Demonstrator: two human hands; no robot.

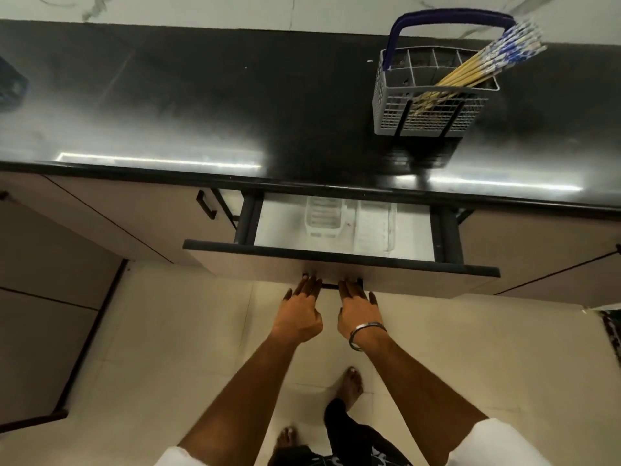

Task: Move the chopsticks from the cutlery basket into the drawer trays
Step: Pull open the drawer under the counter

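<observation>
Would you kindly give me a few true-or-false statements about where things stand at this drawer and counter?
1. The yellow chopsticks with blue-patterned ends stand in the grey wire cutlery basket. True.
2. The basket sits inside the drawer. False: it stands on the glossy black countertop.
3. The beige-fronted drawer is partly open, showing white plastic trays. True.
4. The left hand holds chopsticks. False: it holds none; its fingers reach the drawer's black handle.
5. The right hand wears a metal bangle at the wrist. True.
</observation>
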